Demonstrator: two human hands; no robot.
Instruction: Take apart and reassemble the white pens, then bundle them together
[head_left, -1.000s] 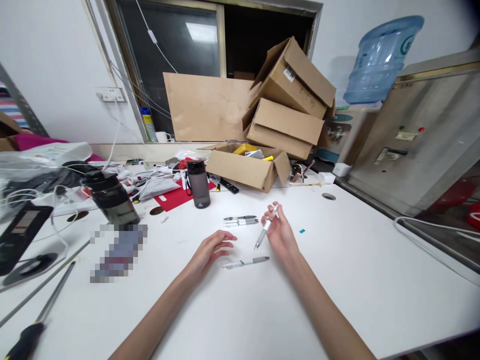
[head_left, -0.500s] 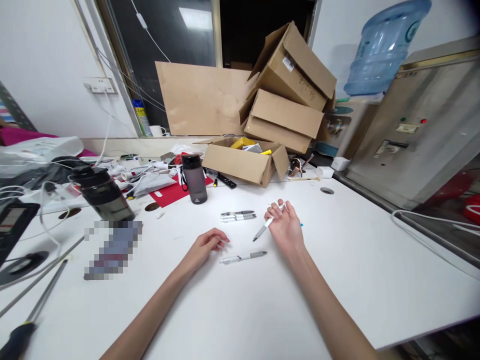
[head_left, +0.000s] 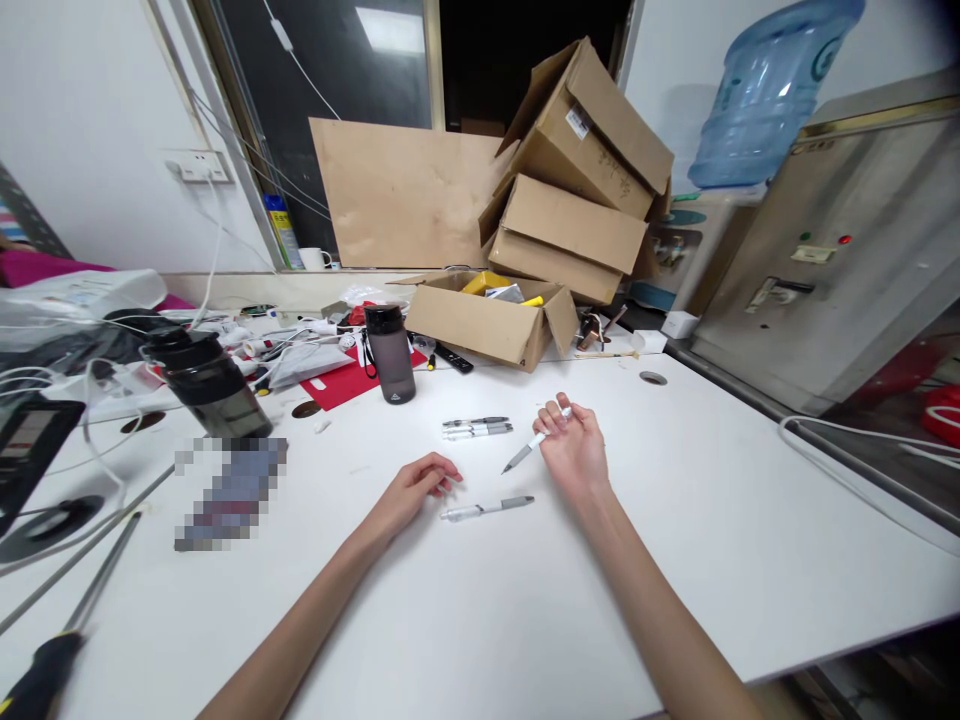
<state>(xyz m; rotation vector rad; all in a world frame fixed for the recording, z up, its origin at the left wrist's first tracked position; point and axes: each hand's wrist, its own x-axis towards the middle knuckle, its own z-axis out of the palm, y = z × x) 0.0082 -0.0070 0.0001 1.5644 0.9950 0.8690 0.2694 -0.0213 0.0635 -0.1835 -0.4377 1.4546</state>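
A pen (head_left: 534, 443) is pinched in the curled right hand (head_left: 576, 452), its long axis slanting down-left toward a second pen (head_left: 487, 508) lying crosswise on the white table (head_left: 675, 520), nearest the empty, loosely curled left hand (head_left: 414, 490).

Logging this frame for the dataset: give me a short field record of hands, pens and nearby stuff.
right hand: right hand holds a pen in its fingers, grey tip pointing down-left, above the table
left hand: left hand rests on the table, fingers curled, holding nothing
loose pen: loose pen lies flat between the hands, just right of the left fingertips
pen pair: pen pair lies side by side farther back
behind: grey bottle, open cardboard box
left edge: dark bottle, screwdriver
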